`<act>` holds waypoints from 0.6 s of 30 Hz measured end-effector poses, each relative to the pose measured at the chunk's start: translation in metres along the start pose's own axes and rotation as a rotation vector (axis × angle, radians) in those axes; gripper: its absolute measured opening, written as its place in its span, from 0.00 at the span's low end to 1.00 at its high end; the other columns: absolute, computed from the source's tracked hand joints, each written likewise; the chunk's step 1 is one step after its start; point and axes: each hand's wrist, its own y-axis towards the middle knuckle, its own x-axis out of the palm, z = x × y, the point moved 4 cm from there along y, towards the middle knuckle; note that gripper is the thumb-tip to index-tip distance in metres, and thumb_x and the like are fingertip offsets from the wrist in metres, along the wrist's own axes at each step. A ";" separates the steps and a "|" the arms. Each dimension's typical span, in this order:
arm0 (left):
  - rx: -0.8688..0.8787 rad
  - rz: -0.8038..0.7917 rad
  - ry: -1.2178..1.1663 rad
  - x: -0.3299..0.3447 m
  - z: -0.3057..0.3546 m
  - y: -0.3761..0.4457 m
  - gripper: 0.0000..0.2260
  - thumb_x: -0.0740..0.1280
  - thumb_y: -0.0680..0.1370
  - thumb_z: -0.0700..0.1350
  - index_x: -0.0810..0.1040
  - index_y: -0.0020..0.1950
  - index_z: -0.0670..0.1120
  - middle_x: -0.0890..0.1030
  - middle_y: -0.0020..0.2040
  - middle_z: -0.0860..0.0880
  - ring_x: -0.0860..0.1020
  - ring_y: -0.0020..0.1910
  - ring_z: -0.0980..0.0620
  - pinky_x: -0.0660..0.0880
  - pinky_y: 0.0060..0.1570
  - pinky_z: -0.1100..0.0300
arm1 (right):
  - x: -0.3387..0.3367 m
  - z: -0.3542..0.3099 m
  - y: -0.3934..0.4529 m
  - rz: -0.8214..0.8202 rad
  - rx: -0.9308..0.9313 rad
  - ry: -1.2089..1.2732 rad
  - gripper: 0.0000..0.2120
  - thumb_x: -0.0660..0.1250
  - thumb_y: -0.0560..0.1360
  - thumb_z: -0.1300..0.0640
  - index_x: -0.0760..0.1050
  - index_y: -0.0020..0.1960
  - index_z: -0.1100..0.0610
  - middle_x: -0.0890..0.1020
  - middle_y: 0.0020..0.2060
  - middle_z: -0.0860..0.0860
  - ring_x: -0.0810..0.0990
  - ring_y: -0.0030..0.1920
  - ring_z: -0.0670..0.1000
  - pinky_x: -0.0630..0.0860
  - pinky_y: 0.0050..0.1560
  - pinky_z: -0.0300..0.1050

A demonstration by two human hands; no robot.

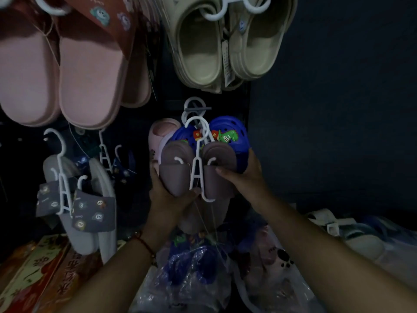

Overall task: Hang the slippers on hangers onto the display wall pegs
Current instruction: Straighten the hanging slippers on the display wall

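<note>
Head view. Mauve slippers (180,175), a matte pair, toes down, clipped either side of a white hanger (198,161) whose hook top sits just under a grey peg (198,108); contact between hook and peg cannot be told. Left hand (167,195) grips the left slipper from below, thumb at the hanger's foot. Right hand (246,175) curls round the right slipper's outer edge (fingers also against the blue clogs (228,136) behind). Left of the left hand hang grey patterned slippers (90,211), near. Above both hands: pink slippers (88,82) and beige clogs (228,41). Right of the right hand, dark bare wall.
</note>
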 end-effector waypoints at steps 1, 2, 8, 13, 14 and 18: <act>-0.025 0.012 0.020 -0.002 -0.004 0.002 0.59 0.84 0.61 0.60 0.49 0.82 0.62 0.66 0.77 0.53 0.75 0.69 0.49 0.78 0.60 0.46 | 0.000 0.002 0.001 0.016 -0.004 0.003 0.57 0.81 0.59 0.38 0.55 0.80 0.46 0.58 0.79 0.50 0.64 0.75 0.57 0.72 0.68 0.61; -0.026 0.040 0.050 -0.002 -0.007 0.004 0.59 0.84 0.58 0.64 0.52 0.81 0.63 0.66 0.77 0.51 0.74 0.70 0.46 0.78 0.61 0.44 | 0.000 0.003 0.002 0.029 -0.014 0.006 0.56 0.81 0.61 0.40 0.56 0.80 0.46 0.58 0.78 0.51 0.65 0.75 0.57 0.73 0.68 0.60; -0.048 0.096 -0.057 0.002 -0.009 -0.016 0.55 0.81 0.61 0.66 0.53 0.80 0.64 0.65 0.70 0.57 0.75 0.62 0.56 0.80 0.52 0.56 | 0.005 0.015 -0.010 -0.038 0.039 0.190 0.54 0.80 0.54 0.33 0.64 0.76 0.44 0.76 0.68 0.48 0.79 0.64 0.52 0.79 0.62 0.58; -0.199 -0.040 -0.235 0.002 -0.006 -0.018 0.36 0.77 0.70 0.59 0.69 0.75 0.56 0.77 0.69 0.50 0.81 0.61 0.49 0.82 0.54 0.55 | 0.001 0.015 -0.010 -0.008 0.004 0.268 0.46 0.80 0.60 0.36 0.68 0.73 0.47 0.76 0.68 0.49 0.80 0.61 0.53 0.81 0.58 0.57; -0.224 -0.097 -0.289 0.007 -0.001 -0.017 0.29 0.74 0.72 0.54 0.72 0.73 0.55 0.80 0.66 0.49 0.82 0.60 0.49 0.82 0.52 0.56 | 0.000 0.013 -0.011 0.012 -0.011 0.239 0.51 0.79 0.55 0.30 0.69 0.73 0.45 0.75 0.68 0.50 0.80 0.61 0.53 0.81 0.56 0.57; -0.275 -0.230 -0.329 0.013 0.006 -0.011 0.28 0.76 0.75 0.52 0.73 0.73 0.52 0.82 0.65 0.46 0.82 0.61 0.44 0.79 0.60 0.45 | -0.008 0.008 -0.014 0.042 -0.062 0.119 0.51 0.76 0.53 0.24 0.72 0.70 0.46 0.74 0.66 0.50 0.80 0.59 0.52 0.82 0.54 0.55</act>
